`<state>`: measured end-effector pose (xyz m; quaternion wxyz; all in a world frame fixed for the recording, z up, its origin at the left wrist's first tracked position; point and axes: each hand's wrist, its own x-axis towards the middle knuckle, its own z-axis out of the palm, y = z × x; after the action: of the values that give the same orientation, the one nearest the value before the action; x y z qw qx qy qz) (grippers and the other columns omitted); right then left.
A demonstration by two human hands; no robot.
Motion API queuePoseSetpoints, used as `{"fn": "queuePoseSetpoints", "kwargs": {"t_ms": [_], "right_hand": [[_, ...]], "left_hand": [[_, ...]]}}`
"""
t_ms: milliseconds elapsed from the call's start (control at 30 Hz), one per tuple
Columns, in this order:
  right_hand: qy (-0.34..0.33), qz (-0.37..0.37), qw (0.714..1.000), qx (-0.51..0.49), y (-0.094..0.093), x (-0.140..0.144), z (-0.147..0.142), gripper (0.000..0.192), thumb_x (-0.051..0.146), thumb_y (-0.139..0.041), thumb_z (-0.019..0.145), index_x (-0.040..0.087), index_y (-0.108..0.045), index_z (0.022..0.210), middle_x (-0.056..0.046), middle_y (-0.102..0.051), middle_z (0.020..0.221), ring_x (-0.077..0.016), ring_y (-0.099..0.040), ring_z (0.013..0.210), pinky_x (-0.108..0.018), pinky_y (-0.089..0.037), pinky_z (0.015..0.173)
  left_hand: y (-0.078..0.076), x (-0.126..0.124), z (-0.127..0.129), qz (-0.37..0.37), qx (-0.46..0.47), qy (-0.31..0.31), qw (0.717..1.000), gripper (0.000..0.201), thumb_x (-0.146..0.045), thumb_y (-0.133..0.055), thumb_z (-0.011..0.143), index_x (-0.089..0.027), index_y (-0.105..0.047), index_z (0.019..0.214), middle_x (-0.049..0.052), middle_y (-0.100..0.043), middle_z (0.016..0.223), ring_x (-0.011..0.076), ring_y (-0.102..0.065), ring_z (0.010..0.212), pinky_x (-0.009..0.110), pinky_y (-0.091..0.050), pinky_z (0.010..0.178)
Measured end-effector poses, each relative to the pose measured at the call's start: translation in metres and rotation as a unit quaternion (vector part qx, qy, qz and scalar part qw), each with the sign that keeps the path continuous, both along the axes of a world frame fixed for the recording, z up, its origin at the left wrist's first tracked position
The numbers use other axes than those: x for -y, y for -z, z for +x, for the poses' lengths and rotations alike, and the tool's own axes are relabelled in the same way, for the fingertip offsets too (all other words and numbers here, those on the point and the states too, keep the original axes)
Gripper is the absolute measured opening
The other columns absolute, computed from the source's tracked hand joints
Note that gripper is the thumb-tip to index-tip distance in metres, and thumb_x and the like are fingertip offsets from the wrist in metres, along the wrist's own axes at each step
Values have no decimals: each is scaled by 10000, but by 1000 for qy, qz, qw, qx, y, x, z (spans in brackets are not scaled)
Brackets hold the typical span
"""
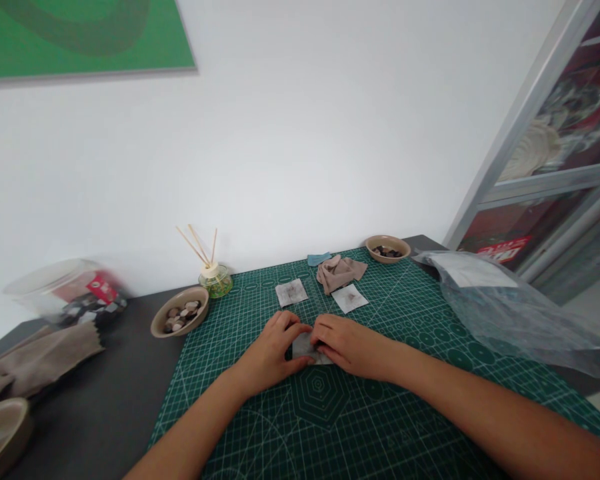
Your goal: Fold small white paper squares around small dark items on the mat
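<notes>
Both hands down on a small grey fabric square at the middle of the green cutting mat.

The dark surface (105, 400) carries the cutting mat (380, 413), with a clear plastic bag (505, 313) lying at the far right. At the left sit a tan cloth (40, 360) and a bowl of buttons (180, 313), with a reed diffuser (215, 279) just beyond it. Far on the mat, a crumpled beige cloth (340, 272) lies between two white squares. Now the hands: left hand (270, 353) and right hand (353, 347) meet over the grey fabric square (305, 348), which lies flat between them. The fingers curl closed, tips pinching its edges from both sides, left thumb along its near edge.
</notes>
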<state>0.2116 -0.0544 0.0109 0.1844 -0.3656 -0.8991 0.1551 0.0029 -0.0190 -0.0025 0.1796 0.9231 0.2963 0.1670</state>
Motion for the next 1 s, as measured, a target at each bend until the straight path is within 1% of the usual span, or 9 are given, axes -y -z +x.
{"fn": "queuePoseSetpoints", "kwargs": {"t_ms": [100, 233, 433, 600, 800, 1000], "right_hand": [[11, 1, 1000, 1, 0, -1, 0, 163, 55, -517, 838, 120, -580, 974, -90, -564, 968, -185, -538, 882, -302, -450, 792], [-12, -9, 1000, 2, -1, 0, 0, 116, 88, -581, 809, 137, -581, 914, -61, -569, 914, -171, -537, 833, -288, -447, 765], [12, 29, 999, 11, 2, -3, 2, 123, 83, -573, 819, 136, -589, 929, -72, -578, 934, -191, -518, 895, -306, -434, 796], [-11, 6, 1000, 10, 1, -3, 3, 98, 107, -607, 800, 149, -595, 888, -53, -582, 887, -181, -534, 849, -291, -439, 773], [11, 22, 1000, 9, 0, -4, 3, 114, 97, -581, 822, 141, -600, 926, -71, -590, 926, -190, -527, 882, -303, -436, 793], [-14, 3, 1000, 8, 0, -4, 4, 110, 90, -595, 808, 142, -598, 904, -57, -582, 897, -176, -531, 848, -290, -434, 784]], "left_hand": [[0, 0, 0, 2, 0, 2, 1000, 387, -246, -714, 765, -227, -550, 1114, 52, -485, 1092, 238, -453, 1049, 402, -410, 942], [1, -1, 0, 7, 2, 8, 1000, 400, -263, -718, 766, -221, -544, 1124, 52, -485, 1083, 234, -456, 1037, 392, -411, 931], [1, 0, 1, 3, 0, 3, 1000, 387, -255, -718, 761, -219, -552, 1110, 56, -486, 1085, 238, -458, 1039, 398, -418, 923], [0, 0, 0, 1, 2, 5, 1000, 399, -256, -720, 757, -228, -556, 1120, 56, -487, 1086, 241, -457, 1044, 406, -412, 933], [1, 0, 0, 0, 4, 3, 1000, 386, -258, -712, 761, -232, -554, 1113, 56, -488, 1086, 242, -461, 1037, 406, -420, 919], [2, 0, -1, 1, 1, 3, 1000, 402, -259, -714, 761, -234, -548, 1125, 56, -480, 1091, 242, -454, 1043, 409, -413, 927]]}}
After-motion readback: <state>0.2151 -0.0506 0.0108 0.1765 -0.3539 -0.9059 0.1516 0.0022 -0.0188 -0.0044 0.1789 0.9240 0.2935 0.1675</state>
